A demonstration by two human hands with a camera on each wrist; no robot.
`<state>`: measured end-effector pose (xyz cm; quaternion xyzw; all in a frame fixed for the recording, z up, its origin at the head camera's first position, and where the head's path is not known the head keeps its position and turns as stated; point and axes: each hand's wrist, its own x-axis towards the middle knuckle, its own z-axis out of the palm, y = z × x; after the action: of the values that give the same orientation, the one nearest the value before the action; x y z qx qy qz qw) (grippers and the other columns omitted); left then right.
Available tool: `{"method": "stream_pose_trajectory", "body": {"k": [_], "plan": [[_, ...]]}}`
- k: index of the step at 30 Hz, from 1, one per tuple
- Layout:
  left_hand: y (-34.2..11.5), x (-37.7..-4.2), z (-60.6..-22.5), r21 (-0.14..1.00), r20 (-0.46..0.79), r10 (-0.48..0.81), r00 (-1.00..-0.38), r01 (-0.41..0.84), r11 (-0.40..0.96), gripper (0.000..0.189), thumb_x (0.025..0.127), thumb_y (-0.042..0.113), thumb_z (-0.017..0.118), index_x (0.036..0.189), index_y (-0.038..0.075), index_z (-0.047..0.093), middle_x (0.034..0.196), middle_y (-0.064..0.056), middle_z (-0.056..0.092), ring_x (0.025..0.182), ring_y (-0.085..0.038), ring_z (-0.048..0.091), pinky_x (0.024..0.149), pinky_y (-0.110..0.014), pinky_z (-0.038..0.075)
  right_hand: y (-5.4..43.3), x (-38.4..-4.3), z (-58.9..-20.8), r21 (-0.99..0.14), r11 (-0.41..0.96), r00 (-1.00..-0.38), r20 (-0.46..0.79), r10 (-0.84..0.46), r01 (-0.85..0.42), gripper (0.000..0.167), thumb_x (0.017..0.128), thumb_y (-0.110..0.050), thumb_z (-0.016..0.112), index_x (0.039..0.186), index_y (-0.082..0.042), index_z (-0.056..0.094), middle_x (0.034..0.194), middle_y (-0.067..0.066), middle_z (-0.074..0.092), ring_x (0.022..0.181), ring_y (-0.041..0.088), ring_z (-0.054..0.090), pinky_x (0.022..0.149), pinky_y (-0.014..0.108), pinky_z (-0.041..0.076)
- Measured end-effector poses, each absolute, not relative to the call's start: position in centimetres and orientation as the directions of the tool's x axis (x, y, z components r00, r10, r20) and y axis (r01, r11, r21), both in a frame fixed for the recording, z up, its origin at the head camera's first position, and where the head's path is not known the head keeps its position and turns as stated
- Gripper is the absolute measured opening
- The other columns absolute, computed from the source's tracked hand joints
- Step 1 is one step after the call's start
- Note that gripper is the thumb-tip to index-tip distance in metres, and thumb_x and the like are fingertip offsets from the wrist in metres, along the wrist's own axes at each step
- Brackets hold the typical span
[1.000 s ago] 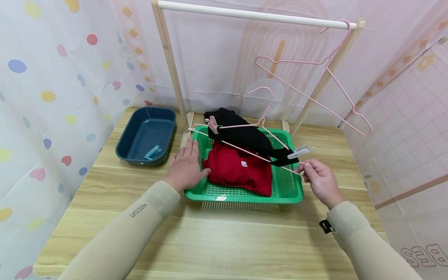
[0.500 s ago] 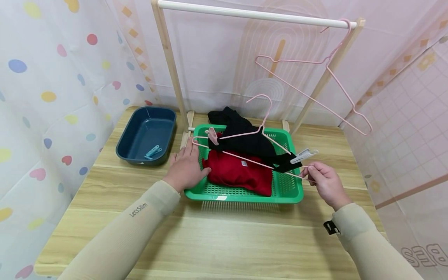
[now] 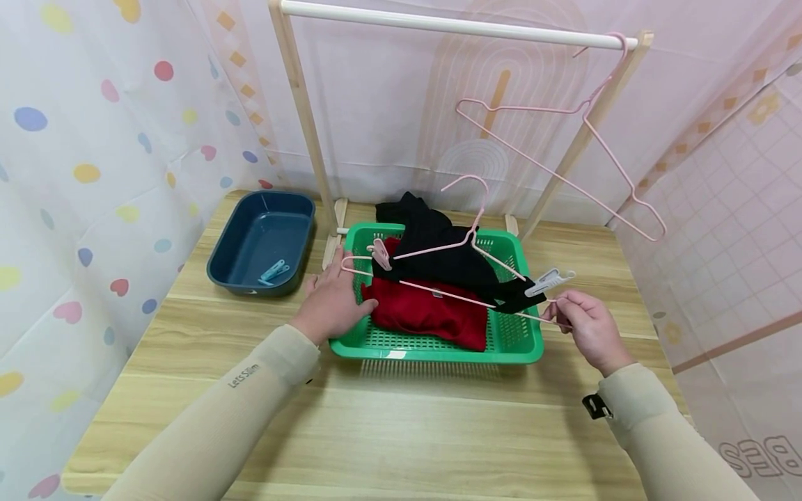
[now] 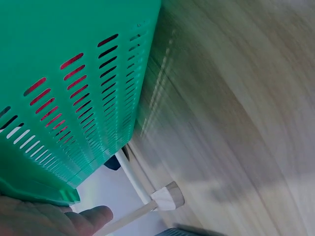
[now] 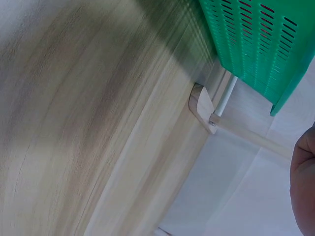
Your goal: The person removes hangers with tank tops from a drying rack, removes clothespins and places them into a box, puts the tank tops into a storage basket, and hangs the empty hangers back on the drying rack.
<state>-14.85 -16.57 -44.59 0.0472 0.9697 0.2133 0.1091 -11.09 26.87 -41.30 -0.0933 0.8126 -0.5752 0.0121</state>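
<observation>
My right hand pinches the right end of a pink clothes hanger, which lies slantwise over the green basket. A black garment is fastened to the hanger by a pink clothespin on the left and a grey-white clothespin on the right. Part of the black cloth drapes over the basket's back rim. Folded red clothing lies inside the basket. My left hand rests on the basket's left rim with fingers stretched out; the hanger's left end comes right up to those fingers.
A dark blue basin with light blue clothespins stands at the left. Behind the basket rises a wooden rack with a white bar. Another pink hanger hangs at its right end. Curtains close off the back and sides.
The hanger with the black garment has come down toward me and slightly right, its hook lower too. My right hand has shifted right and a little lower; the left hand stays on the rim.
</observation>
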Motion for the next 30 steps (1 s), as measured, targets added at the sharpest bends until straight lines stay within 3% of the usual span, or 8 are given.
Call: {"method": "stream_pose_trajectory", "body": {"k": [5,10,13,16,20,24,27,30], "plan": [[-17.2,-15.0,-44.7,0.534,-0.185,0.166,-0.969,0.043,0.844,0.104,0.096,0.052,0.069,0.17,0.008,0.01,0.178,-0.012,-0.012,0.163,-0.044,0.012,0.125,-0.073,0.007,27.0,-11.2,-41.5,-0.942,0.305,-0.983,0.098,-0.158,-0.143,0.032,0.108,0.001,0.041,0.085,0.015,0.058,0.076,-0.007,0.069,0.067,0.011,0.053,0.059,0.025,0.042],[-18.4,-15.5,-44.3,0.57,-0.223,0.191,-0.956,0.031,0.821,0.11,0.097,0.05,0.069,0.169,0.007,-0.002,0.177,-0.017,-0.011,0.159,-0.051,0.017,0.124,-0.076,0.01,27.1,-11.3,-41.7,-0.939,0.324,-0.988,0.076,-0.138,-0.118,0.031,0.107,0.001,0.041,0.085,0.014,0.059,0.075,-0.007,0.067,0.069,0.008,0.058,0.06,0.024,0.045],[-19.5,-15.9,-43.2,0.54,-0.265,0.227,-0.937,0.051,0.84,0.104,0.1,0.042,0.062,0.167,0.001,-0.007,0.176,-0.022,-0.012,0.158,-0.052,0.021,0.124,-0.073,0.017,27.1,-11.3,-41.7,-0.933,0.346,-0.99,0.059,-0.132,-0.101,0.032,0.106,0.001,0.041,0.083,0.014,0.058,0.074,-0.005,0.066,0.074,0.005,0.063,0.061,0.023,0.048],[-20.6,-16.3,-41.7,0.554,-0.312,0.282,-0.907,0.067,0.83,0.093,0.102,0.03,0.052,0.168,0.005,-0.009,0.175,-0.019,-0.017,0.159,-0.048,0.021,0.125,-0.067,0.024,27.2,-11.4,-41.7,-0.93,0.355,-0.99,0.056,-0.132,-0.1,0.032,0.105,0.001,0.041,0.08,0.013,0.056,0.073,-0.003,0.065,0.076,0.006,0.065,0.062,0.023,0.049],[-21.3,-17.0,-39.7,0.583,-0.321,0.338,-0.885,0.097,0.807,0.08,0.105,0.023,0.039,0.169,0.011,-0.008,0.176,-0.015,-0.017,0.162,-0.045,0.014,0.128,-0.063,0.021,27.2,-11.4,-41.9,-0.928,0.358,-0.989,0.063,-0.135,-0.108,0.032,0.105,0.002,0.041,0.078,0.013,0.055,0.074,-0.005,0.066,0.074,0.009,0.063,0.062,0.023,0.048],[-20.8,-18.1,-38.3,0.538,-0.294,0.319,-0.901,0.12,0.834,0.072,0.112,0.037,0.036,0.17,0.011,0.002,0.178,-0.018,-0.004,0.163,-0.044,0.007,0.129,-0.064,0.015,27.1,-11.5,-42.1,-0.927,0.358,-0.989,0.068,-0.131,-0.111,0.033,0.104,0.003,0.043,0.074,0.009,0.055,0.074,-0.006,0.068,0.073,0.011,0.061,0.061,0.024,0.048],[-19.9,-19.4,-37.3,0.481,-0.296,0.292,-0.909,0.122,0.868,0.079,0.111,0.055,0.039,0.17,0.011,0.011,0.177,-0.018,0.008,0.162,-0.044,0.016,0.128,-0.067,0.018,27.0,-11.6,-42.2,-0.93,0.352,-0.99,0.066,-0.125,-0.106,0.034,0.103,0.004,0.043,0.071,0.006,0.054,0.073,-0.004,0.068,0.073,0.012,0.062,0.061,0.024,0.048],[-18.8,-20.9,-36.2,0.424,-0.309,0.297,-0.903,0.149,0.893,0.083,0.109,0.061,0.04,0.17,0.01,0.015,0.176,-0.019,0.015,0.16,-0.045,0.022,0.126,-0.069,0.02,27.1,-11.6,-42.2,-0.931,0.353,-0.991,0.057,-0.122,-0.097,0.033,0.103,0.004,0.043,0.072,0.005,0.054,0.073,-0.004,0.068,0.074,0.013,0.062,0.062,0.024,0.048]]}}
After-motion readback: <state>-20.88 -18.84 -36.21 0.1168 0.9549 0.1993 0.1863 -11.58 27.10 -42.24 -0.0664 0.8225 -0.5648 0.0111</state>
